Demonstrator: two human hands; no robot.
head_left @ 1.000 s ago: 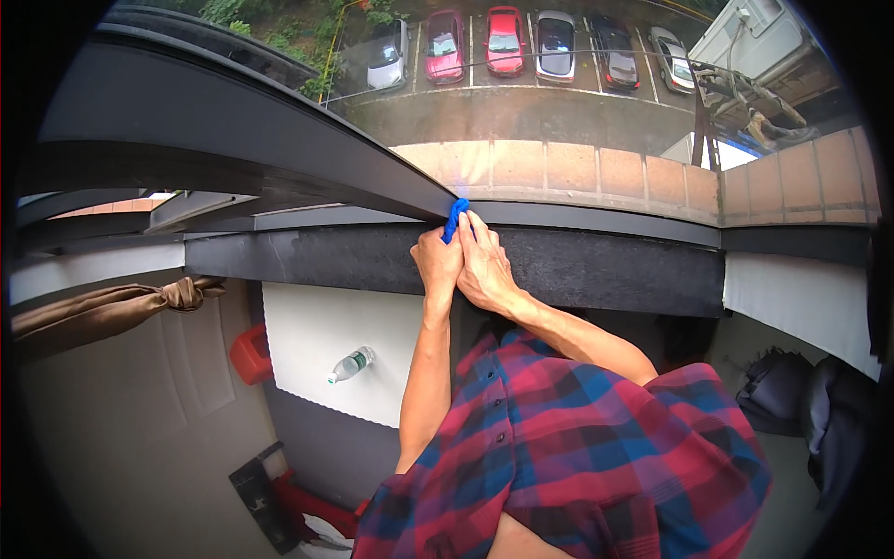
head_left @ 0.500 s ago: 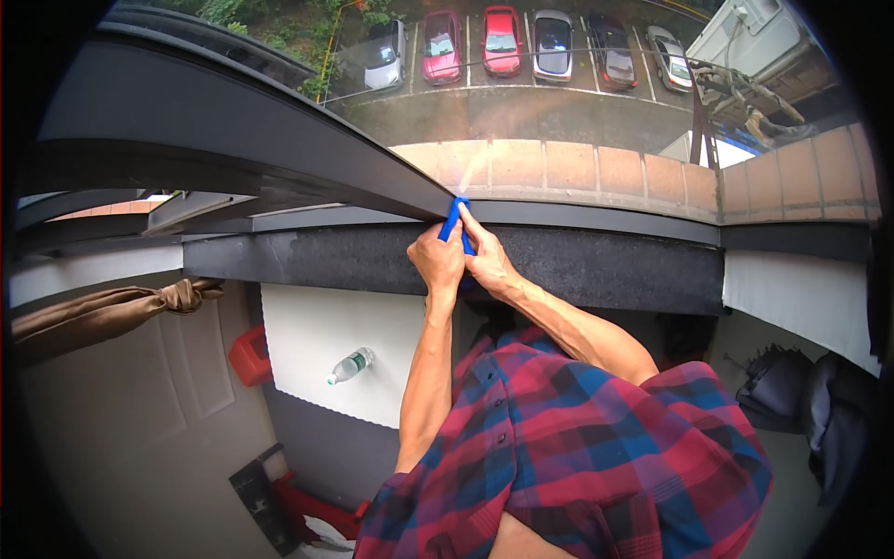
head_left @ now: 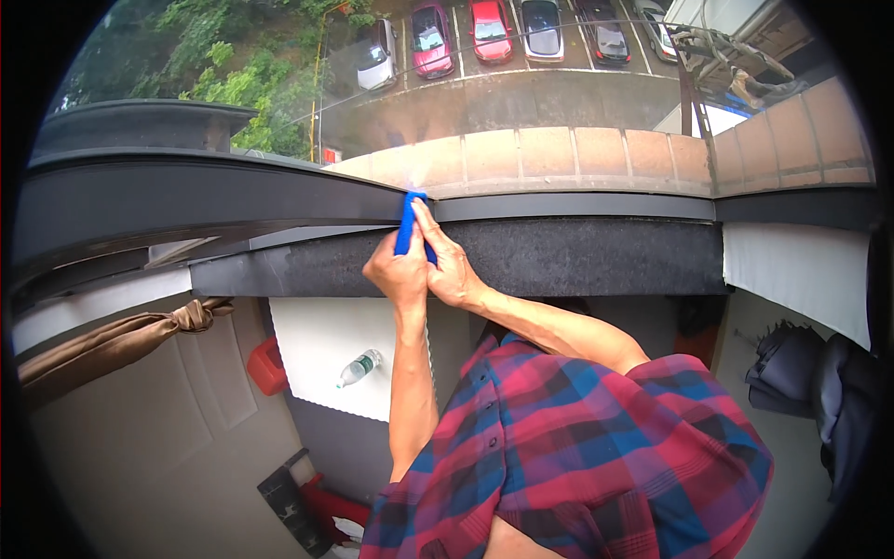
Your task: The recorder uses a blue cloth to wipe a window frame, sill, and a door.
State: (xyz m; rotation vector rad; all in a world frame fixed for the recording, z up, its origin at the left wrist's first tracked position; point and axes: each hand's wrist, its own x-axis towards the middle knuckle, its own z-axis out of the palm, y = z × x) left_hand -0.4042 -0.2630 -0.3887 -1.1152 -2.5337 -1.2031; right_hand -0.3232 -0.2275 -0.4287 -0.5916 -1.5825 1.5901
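My left hand and right hand together pinch one blue cloth at the near end of the dark window frame. One bottle, label too small to read, is on one white table; outside, six cars.

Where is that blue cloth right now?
In the head view, the blue cloth is just left of centre, held by the left hand with the right hand touching it, its upper end at the dark window frame's right end.

the window frame blocks leftward; rightward, the black sill leaves room to pass.
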